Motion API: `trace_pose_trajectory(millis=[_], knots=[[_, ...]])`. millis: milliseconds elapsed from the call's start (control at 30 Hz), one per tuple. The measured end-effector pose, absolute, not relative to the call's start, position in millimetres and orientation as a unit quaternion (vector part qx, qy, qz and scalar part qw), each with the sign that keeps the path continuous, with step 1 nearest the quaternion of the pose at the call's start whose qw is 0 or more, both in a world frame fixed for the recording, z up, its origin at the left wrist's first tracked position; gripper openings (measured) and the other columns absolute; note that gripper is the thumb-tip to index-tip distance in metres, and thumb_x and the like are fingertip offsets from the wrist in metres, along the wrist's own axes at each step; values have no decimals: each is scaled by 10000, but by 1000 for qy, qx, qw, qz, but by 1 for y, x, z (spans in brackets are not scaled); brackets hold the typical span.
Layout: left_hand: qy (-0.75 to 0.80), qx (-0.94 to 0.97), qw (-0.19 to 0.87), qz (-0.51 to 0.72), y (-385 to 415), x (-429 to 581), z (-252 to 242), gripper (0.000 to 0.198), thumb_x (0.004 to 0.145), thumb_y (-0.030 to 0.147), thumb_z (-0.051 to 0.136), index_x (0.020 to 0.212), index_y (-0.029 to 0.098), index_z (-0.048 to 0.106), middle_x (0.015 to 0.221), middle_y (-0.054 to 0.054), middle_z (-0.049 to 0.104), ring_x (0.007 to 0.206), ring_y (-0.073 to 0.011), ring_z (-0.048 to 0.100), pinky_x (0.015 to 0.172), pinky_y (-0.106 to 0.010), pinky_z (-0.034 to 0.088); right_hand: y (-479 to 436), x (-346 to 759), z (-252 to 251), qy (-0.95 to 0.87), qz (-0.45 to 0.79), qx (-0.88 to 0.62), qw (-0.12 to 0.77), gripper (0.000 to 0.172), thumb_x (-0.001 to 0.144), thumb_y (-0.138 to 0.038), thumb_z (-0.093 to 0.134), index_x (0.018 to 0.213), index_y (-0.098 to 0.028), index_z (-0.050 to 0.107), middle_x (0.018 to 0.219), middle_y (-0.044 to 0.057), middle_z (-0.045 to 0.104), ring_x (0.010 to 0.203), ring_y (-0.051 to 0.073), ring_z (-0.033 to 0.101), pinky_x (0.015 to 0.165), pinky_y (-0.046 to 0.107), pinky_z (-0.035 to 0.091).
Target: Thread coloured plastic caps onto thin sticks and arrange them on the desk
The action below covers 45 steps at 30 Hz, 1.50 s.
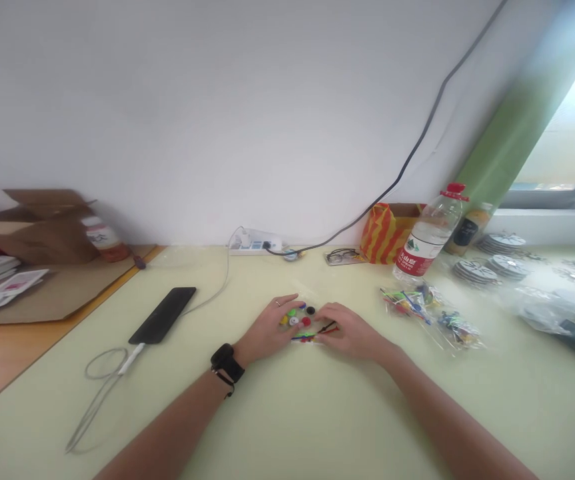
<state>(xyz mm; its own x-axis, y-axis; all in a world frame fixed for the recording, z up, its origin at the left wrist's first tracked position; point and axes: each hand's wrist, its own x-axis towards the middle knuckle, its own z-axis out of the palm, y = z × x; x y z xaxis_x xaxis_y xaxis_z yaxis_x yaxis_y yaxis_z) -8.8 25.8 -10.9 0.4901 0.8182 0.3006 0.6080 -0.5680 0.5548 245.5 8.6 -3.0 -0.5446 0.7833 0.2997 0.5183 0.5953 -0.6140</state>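
Note:
Small round coloured pieces lie in a cluster on the table between my hands: a red one (306, 321), a black one (310, 310), a white one (294, 321), with green, yellow and blue ones near. My left hand (267, 328), wearing a ring, curves around the cluster's left side with its fingers apart. Opposite it, my right hand (351, 331) rests with thumb and fingers apart. Thin black and red sticks (328, 328) show in that gap. Below the round pieces are more thin coloured sticks (304, 338), partly covered by my hands.
Right of my hands lie clear bags of coloured parts (407, 303), near a large water bottle (422, 240) and stacks of discs (474, 272). A black phone (163, 316) on a white cable is at left. A power strip (254, 245) sits by the wall.

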Motion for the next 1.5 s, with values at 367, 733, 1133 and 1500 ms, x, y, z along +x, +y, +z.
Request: trace_pose_trajectory(millis=[367,733,1133,1500], knots=[[392,872,159,244,24,-7,-6,406,939,378,644,1343,341,642,1530,-36,509,1415,-289,441,1173,-503,405,18,261,-1,-838,217,-442,236,171,887,-130,539,894,-223,682,927,32,674,860,185,629,770,307,498],[379,879,153,247,20,-4,-4,293,984,334,579,1256,322,685,1461,-49,559,1393,-279,439,1165,-488,398,12,257,4,-824,247,-432,272,152,883,-113,498,917,-217,604,897,23,667,789,170,602,713,283,485],[414,805,204,372,25,-2,-6,156,911,304,651,1052,253,692,1200,-65,688,1195,-252,588,1042,-440,493,1,235,-2,-868,223,-388,214,176,953,-344,597,1079,-241,666,928,27,690,849,200,615,764,305,472],[386,790,255,401,17,2,1,196,882,182,556,1024,213,687,933,-45,701,805,-168,627,770,-316,530,36,272,-20,-843,65,-497,196,236,997,-204,447,1128,-225,642,1083,86,678,1049,242,610,912,372,460]])
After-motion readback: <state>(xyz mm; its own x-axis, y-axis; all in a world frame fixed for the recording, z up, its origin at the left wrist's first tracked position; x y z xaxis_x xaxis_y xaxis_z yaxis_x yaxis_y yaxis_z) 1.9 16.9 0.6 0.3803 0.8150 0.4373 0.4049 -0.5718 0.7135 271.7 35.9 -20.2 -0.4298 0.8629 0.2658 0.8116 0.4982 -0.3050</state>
